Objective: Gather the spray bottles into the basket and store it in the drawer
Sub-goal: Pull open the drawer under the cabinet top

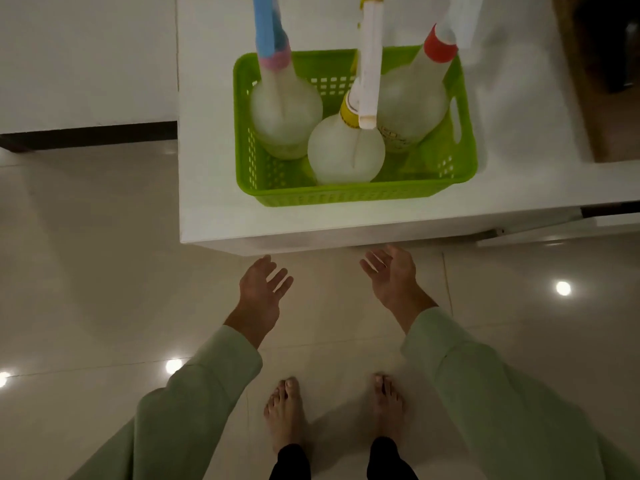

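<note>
A green basket (356, 194) with perforated walls sits on a white cabinet top (207, 168), near its front edge. 3 translucent spray bottles stand upright inside it. The one on the left (285, 114) has a pink collar and a blue sprayer head. The middle one (346, 150), nearest the front wall of the basket, has a yellow collar and a white sprayer running up toward the camera. The one on the right (412, 105) has a red collar and a pale sprayer head that blurs out at the top of the view. The 3 bottle bodies stand close together, the middle one overlapping the other 2 from this angle.

Below the cabinet's front edge, both hands hang over the glossy tiled floor (86, 271). The left hand (261, 289) is open, fingers loosely spread, holding nothing. The right hand (393, 271) is also open and empty, its palm turned inward toward the left hand. Both are just short of the cabinet front and touch neither it nor the basket. Pale green sleeves (207, 386) cover both forearms. 2 bare feet (285, 410) stand on the tiles beneath them. At the right, under the cabinet top, a metal rail (533, 225) shows along a dark gap.
</note>
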`<state>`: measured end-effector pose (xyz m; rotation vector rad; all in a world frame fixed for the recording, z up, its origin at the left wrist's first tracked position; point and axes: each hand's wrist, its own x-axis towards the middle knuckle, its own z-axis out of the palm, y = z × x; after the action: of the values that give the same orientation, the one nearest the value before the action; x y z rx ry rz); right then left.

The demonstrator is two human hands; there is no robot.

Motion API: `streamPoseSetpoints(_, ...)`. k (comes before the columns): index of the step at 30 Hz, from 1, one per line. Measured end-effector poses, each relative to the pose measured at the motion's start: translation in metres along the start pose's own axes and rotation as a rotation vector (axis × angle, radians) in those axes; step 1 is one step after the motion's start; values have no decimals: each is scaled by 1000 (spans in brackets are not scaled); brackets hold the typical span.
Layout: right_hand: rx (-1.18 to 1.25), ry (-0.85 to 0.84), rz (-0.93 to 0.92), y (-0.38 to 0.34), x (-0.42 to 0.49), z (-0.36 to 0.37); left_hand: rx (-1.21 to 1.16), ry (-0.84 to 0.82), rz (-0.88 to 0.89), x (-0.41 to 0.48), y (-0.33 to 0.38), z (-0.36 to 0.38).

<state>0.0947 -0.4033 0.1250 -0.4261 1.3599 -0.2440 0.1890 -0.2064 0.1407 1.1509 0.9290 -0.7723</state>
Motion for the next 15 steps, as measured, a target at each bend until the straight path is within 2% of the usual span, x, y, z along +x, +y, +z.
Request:
streamPoseSetpoints(9, 257, -19, 85, 12, 86, 3, -276, -51, -76, 75, -21, 13)
streamPoseSetpoints(15, 385, -121, 113, 19, 113, 0, -428, -82, -109, 112, -33, 18)
